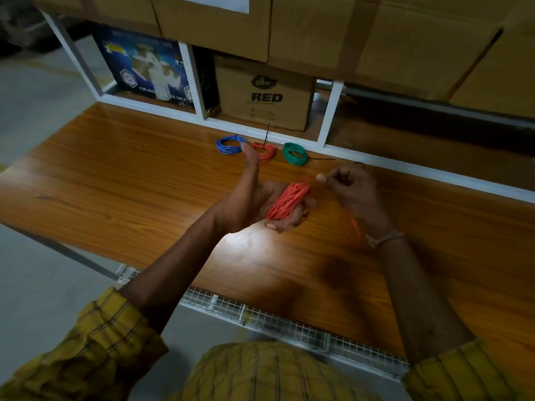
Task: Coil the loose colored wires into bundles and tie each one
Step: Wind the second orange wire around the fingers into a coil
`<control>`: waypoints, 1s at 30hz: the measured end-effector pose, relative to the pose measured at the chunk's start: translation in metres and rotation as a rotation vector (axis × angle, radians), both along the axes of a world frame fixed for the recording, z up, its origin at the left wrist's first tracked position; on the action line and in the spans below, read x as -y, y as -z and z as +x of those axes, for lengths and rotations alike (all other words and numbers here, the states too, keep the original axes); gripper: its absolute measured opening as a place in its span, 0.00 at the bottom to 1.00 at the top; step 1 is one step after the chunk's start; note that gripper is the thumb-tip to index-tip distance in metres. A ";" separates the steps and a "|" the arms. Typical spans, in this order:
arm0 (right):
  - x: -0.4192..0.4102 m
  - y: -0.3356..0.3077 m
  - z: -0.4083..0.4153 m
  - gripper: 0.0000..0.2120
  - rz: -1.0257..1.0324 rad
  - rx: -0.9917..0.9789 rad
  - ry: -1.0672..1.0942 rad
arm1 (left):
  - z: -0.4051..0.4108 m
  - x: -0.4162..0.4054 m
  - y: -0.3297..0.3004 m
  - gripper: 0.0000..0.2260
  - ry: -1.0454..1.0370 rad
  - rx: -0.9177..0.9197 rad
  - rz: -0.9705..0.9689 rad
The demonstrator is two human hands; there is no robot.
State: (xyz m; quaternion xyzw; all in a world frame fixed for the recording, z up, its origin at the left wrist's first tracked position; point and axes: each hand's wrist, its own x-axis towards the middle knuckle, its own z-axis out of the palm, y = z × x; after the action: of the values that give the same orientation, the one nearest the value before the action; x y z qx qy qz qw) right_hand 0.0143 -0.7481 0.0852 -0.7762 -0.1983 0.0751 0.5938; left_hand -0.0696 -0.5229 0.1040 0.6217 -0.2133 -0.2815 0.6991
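Observation:
An orange wire coil [286,201] is wound round the fingers of my left hand [254,195], whose thumb points up and whose fingers curl round the loops. My right hand [351,188] pinches the loose orange strand just right of the coil; the strand blurs as it runs down past my right wrist. Three tied bundles lie at the back of the wooden table [144,180]: a blue bundle [229,145], a red bundle [265,151] partly hidden behind my left thumb, and a green bundle [295,153].
A white shelf frame [199,91] stands behind the table with a printed blue box [144,68] and a cardboard box marked RED [265,96]. Large cardboard boxes [376,33] sit above. A wire mesh tray [289,322] runs along the table's near edge.

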 end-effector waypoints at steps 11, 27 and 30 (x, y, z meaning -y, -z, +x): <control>-0.039 0.061 -0.061 0.06 -0.025 -0.265 -0.069 | 0.034 -0.005 -0.016 0.57 -0.559 0.082 -0.296; -0.021 -0.003 -0.047 0.05 -0.197 0.060 -0.100 | 0.043 -0.004 0.044 0.48 -0.472 0.184 0.446; -0.008 -0.028 -0.040 0.09 -0.041 -0.281 -0.244 | 0.040 -0.005 0.046 0.52 -0.336 0.182 0.489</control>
State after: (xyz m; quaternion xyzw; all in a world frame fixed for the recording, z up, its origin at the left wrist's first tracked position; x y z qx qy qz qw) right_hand -0.0254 -0.7403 0.1129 -0.7401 -0.2044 0.2580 0.5864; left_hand -0.0293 -0.5174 0.0578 0.8207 -0.0950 -0.1482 0.5436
